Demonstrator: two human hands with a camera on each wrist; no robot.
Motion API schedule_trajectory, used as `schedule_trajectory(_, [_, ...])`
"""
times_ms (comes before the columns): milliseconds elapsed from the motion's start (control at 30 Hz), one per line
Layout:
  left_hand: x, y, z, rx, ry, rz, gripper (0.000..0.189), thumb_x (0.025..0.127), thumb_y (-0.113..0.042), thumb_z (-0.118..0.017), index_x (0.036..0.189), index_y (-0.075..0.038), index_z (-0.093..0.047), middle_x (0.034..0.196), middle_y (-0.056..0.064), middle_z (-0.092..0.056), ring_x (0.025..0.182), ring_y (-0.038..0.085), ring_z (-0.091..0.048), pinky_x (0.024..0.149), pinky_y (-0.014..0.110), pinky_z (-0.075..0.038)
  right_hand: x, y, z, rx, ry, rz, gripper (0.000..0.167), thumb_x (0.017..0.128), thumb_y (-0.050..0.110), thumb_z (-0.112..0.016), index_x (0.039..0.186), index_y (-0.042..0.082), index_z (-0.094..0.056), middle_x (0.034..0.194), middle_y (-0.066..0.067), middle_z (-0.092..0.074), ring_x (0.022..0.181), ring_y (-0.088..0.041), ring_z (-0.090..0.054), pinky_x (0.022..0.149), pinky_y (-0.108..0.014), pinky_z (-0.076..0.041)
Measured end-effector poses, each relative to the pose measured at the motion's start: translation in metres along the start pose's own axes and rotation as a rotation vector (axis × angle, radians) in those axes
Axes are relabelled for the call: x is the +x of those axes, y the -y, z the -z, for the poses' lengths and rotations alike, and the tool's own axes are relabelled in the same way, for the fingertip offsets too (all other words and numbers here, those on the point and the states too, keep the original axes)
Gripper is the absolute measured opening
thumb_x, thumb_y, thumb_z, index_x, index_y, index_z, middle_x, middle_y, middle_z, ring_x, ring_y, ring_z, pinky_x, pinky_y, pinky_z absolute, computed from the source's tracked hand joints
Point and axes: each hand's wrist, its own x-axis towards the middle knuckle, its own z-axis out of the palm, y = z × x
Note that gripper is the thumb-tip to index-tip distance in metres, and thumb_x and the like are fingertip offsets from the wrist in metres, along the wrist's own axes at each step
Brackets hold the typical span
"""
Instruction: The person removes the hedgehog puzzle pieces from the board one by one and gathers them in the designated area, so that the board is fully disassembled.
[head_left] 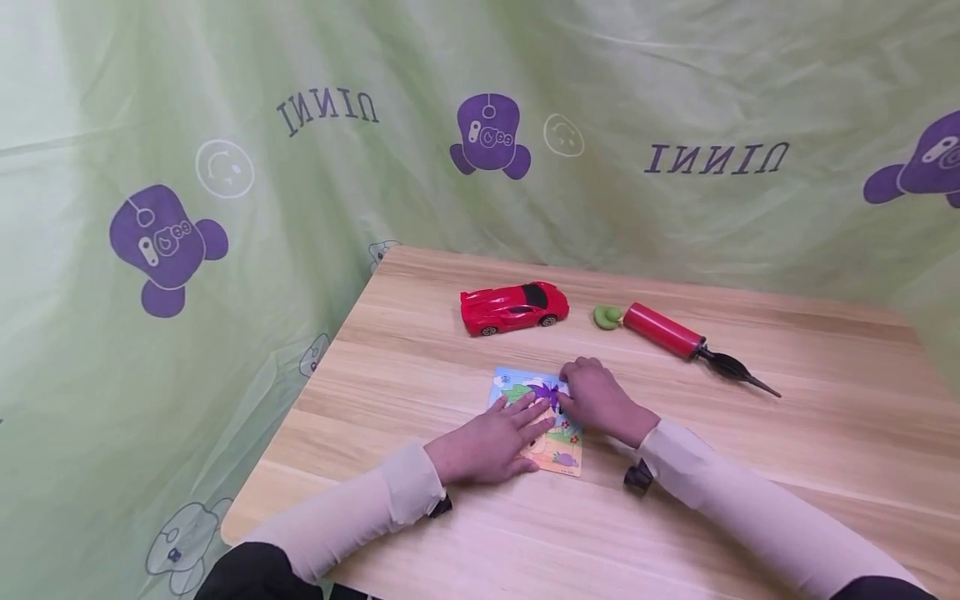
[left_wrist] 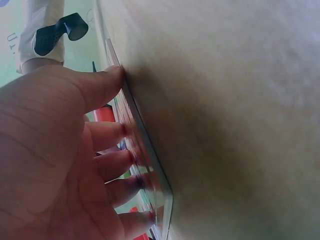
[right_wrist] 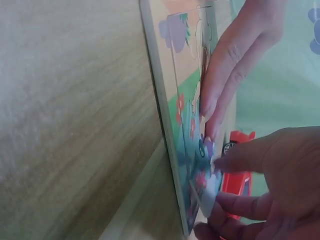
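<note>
puzzle point(head_left: 567, 446) multicoloured; car point(head_left: 513, 309) red; pump point(head_left: 664, 330) red-black; curtain point(head_left: 405, 183) green, purple-printed

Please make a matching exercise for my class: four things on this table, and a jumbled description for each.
Things:
1. Toy car
2. Pump
3. Small curled object
4. Puzzle board

Descriptions:
A. Green, beside the pump
B. Flat, colourfully printed
C. Red, wheeled
D. Red and black, tapering at one end

Pairs: 1-C, 2-D, 3-A, 4-B
</note>
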Motion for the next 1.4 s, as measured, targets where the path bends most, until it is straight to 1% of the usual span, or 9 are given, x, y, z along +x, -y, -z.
schedule_trajectory(133, [0.002,-0.001,-0.001,0.012,0.007,0.0,0.069,0.102,-0.054,-0.044,0.16,-0.02,-0.027,0.17,0.005,-0.018,0.158,0.027,-0.014,0.123,0.052,-0.032,0.002,-0.007,0.004,0.072,0.017,-0.006,0.024,0.092,0.02,-0.071,0.106,0.0,-0.072,0.092,-0.011,-0.067,0.089,-0.024,-0.057,0.083,-0.042,-0.052])
schedule_trajectory(267, [0.002,-0.001,-0.002,0.022,0.004,-0.001,0.069,0.102,-0.055,-0.043,0.16,-0.021,-0.028,0.17,0.005,-0.019,0.158,0.027,-0.015,0.123,0.051,-0.032,0.005,-0.014,0.016,0.244,0.047,-0.037,0.009,0.093,0.013,-0.069,0.093,0.005,-0.071,0.081,-0.006,-0.067,0.076,-0.017,-0.057,0.07,-0.033,-0.051])
schedule_trajectory(400, [0.003,-0.001,0.0,-0.003,0.004,-0.002,0.069,0.102,-0.054,-0.044,0.16,-0.02,-0.027,0.17,0.005,-0.017,0.159,0.027,-0.013,0.123,0.053,-0.031,0.004,-0.029,0.031,0.355,0.066,-0.08,0.005,0.093,0.01,-0.068,0.092,0.006,-0.071,0.079,-0.006,-0.069,0.068,-0.015,-0.056,0.059,-0.026,-0.047])
schedule_trajectory(533, [0.005,0.003,0.001,-0.023,0.004,-0.01,0.069,0.103,-0.055,-0.043,0.16,-0.02,-0.027,0.17,0.005,-0.015,0.159,0.027,-0.013,0.123,0.054,-0.03,-0.004,-0.054,0.044,0.327,0.043,-0.088,0.008,0.092,0.009,-0.069,0.096,0.004,-0.073,0.082,-0.008,-0.072,0.069,-0.013,-0.058,0.058,-0.024,-0.048])
schedule_trajectory(667, [0.007,0.014,-0.001,-0.043,-0.007,0.014,0.069,0.103,-0.054,-0.043,0.16,-0.021,-0.026,0.17,0.004,-0.014,0.159,0.026,-0.012,0.124,0.055,-0.028,-0.015,-0.082,0.059,0.277,0.019,-0.088,0.012,0.09,0.006,-0.069,0.099,0.001,-0.075,0.085,-0.011,-0.074,0.069,-0.011,-0.061,0.06,-0.023,-0.05])
schedule_trajectory(767, [0.008,0.024,-0.001,-0.068,-0.003,0.023,0.069,0.103,-0.053,-0.044,0.16,-0.02,-0.025,0.171,0.004,-0.012,0.159,0.026,-0.01,0.125,0.055,-0.026,-0.023,-0.1,0.068,0.257,0.053,-0.096,0.014,0.09,0.005,-0.069,0.101,-0.001,-0.075,0.084,-0.009,-0.073,0.068,-0.012,-0.062,0.059,-0.025,-0.052])
schedule_trajectory(867, [0.008,0.031,-0.002,-0.081,0.006,0.012,0.07,0.102,-0.053,-0.046,0.16,-0.02,-0.025,0.171,0.004,-0.012,0.159,0.027,-0.01,0.125,0.055,-0.025,-0.03,-0.113,0.075,0.255,0.106,-0.115,0.017,0.092,0.006,-0.068,0.105,-0.003,-0.073,0.083,-0.008,-0.072,0.069,-0.014,-0.062,0.059,-0.026,-0.052])
schedule_trajectory(1133, [0.01,0.035,0.001,-0.113,0.022,-0.014,0.072,0.101,-0.052,-0.05,0.16,-0.02,-0.025,0.171,0.003,-0.012,0.159,0.027,-0.009,0.126,0.055,-0.023,-0.043,-0.133,0.078,0.246,0.153,-0.155,0.021,0.092,0.007,-0.068,0.109,-0.004,-0.071,0.086,-0.011,-0.069,0.07,-0.015,-0.059,0.059,-0.026,-0.051])
schedule_trajectory(1400, [0.009,0.035,0.008,-0.129,0.046,-0.024,0.072,0.101,-0.05,-0.051,0.16,-0.02,-0.024,0.171,0.004,-0.011,0.159,0.028,-0.009,0.126,0.056,-0.023,-0.046,-0.136,0.07,0.254,0.183,-0.132,0.019,0.093,0.007,-0.067,0.108,-0.003,-0.072,0.083,-0.006,-0.07,0.068,-0.015,-0.06,0.057,-0.024,-0.05])
